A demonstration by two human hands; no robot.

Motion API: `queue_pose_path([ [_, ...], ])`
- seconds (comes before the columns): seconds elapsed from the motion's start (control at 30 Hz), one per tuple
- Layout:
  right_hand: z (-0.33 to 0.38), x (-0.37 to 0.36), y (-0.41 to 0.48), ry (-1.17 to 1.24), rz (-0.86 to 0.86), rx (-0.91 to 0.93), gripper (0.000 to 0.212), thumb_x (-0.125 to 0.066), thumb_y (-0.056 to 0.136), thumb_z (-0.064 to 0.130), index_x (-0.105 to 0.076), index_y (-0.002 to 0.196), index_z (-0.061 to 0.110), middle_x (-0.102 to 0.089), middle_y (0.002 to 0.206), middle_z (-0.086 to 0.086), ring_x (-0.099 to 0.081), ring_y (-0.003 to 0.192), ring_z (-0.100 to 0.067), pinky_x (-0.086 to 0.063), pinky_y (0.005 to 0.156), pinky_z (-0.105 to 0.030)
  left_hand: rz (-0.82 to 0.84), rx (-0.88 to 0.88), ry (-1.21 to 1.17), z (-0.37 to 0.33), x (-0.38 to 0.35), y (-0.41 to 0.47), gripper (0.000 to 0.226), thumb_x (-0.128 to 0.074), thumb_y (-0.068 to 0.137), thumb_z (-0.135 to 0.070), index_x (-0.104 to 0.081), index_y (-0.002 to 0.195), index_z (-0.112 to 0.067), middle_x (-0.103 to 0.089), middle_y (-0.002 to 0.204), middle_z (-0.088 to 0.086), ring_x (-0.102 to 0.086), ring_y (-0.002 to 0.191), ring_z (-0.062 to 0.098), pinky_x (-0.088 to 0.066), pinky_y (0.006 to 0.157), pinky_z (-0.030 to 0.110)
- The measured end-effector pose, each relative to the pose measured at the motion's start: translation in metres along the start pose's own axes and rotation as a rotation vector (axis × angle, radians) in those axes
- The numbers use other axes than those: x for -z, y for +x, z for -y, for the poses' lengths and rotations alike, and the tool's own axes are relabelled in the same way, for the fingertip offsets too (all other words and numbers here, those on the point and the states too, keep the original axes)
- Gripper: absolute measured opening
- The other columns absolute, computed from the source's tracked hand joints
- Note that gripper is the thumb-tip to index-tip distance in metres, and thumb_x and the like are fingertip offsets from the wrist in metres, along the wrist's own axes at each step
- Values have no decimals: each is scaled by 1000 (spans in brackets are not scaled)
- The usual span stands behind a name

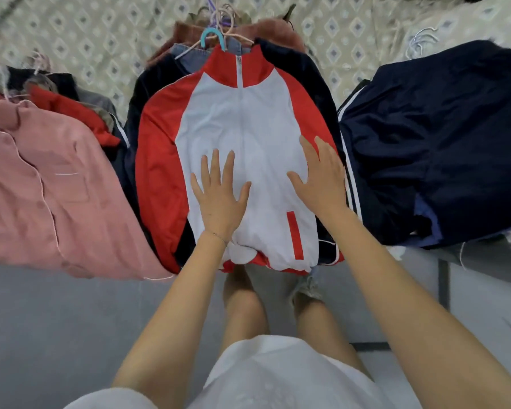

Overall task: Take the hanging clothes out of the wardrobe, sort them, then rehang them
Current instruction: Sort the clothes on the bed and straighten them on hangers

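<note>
Both of your hands lie flat on the red-and-white jacket (242, 128), which tops the middle pile on the bed (86, 33). Your left hand (219, 199) presses the white front panel just left of the zip line. Your right hand (322, 181) rests on the panel's right edge, where it meets the red sleeve. Each grip is released, fingers straight and spread, holding nothing. The jacket's long axis runs straight away from you: the hem sits at the near edge of the bed, bunched and sagging a little over it, and the red collar lies at the far end. Its teal hanger (211, 36) pokes out beyond the collar, well ahead of both hands, so any lift for rehanging starts with a reach forward along that axis. The hook sits slightly left of the zip, nearly in line with your left hand. That hand looks like the natural one to take it, though your right hand lies a touch further up the garment. Other hanger hooks (227, 17) crowd just behind the teal one, so pick it out cleanly or you may drag the layers underneath. A pile topped by a pink shirt (56, 187) lies to your left and a heap of navy garments (440, 143) to your right, both beside the middle pile. By the look of it you are mid-sort, smoothing this piece before anything goes back on the rail.
</note>
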State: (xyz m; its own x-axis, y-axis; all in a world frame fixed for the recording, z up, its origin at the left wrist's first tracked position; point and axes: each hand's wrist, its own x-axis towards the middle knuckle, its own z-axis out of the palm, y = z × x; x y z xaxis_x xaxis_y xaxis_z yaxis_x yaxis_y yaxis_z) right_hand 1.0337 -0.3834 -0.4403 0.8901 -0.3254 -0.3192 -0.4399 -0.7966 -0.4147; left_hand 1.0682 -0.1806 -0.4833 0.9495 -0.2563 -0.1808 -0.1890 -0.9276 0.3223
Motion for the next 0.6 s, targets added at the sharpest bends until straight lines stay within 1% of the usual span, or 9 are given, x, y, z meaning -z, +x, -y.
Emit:
queue_pose_path([
  [0.13, 32, -21, 28, 25, -3, -37, 69, -55, 97, 36, -20, 155, 25, -16, 162, -10, -10, 150, -28, -10, 122, -46, 25, -34, 11, 38, 2, 31, 67, -37, 98, -54, -26, 156, -23, -18, 164, 8, -10, 152, 30, -2, 120, 55],
  [0.23, 44, -37, 45, 33, 3, -46, 70, -56, 97, 37, -20, 155, 25, -14, 162, -10, -9, 150, -28, -9, 122, -45, 45, -27, 14, 57, -2, 54, 67, -41, 99, -52, -26, 156, -22, -18, 164, 9, -10, 152, 30, -1, 120, 54],
  [0.37, 48, -53, 73, 35, 5, -58, 71, -57, 96, 38, -20, 156, 25, -12, 163, -10, -7, 150, -28, -8, 122, -44, 57, -14, 24, 71, -15, 87, 68, -36, 98, -55, -25, 156, -21, -18, 164, 10, -9, 152, 31, -3, 120, 55],
  [0.47, 45, -68, 102, 23, -6, -45, 72, -58, 95, 39, -21, 155, 24, -10, 163, -9, -4, 151, -29, -6, 122, -45, 41, 0, -4, 81, -29, 118, 67, -39, 99, -52, -25, 156, -21, -17, 164, 10, -9, 152, 31, -6, 120, 56],
  [0.6, 39, -87, 151, -9, -7, -23, 77, -61, 93, 42, -20, 156, 23, -4, 164, -10, 2, 151, -29, 3, 120, -45, -21, -6, -44, 91, -44, 165, 65, -45, 100, -45, -24, 156, -21, -14, 165, 10, -6, 152, 30, -3, 120, 53],
])
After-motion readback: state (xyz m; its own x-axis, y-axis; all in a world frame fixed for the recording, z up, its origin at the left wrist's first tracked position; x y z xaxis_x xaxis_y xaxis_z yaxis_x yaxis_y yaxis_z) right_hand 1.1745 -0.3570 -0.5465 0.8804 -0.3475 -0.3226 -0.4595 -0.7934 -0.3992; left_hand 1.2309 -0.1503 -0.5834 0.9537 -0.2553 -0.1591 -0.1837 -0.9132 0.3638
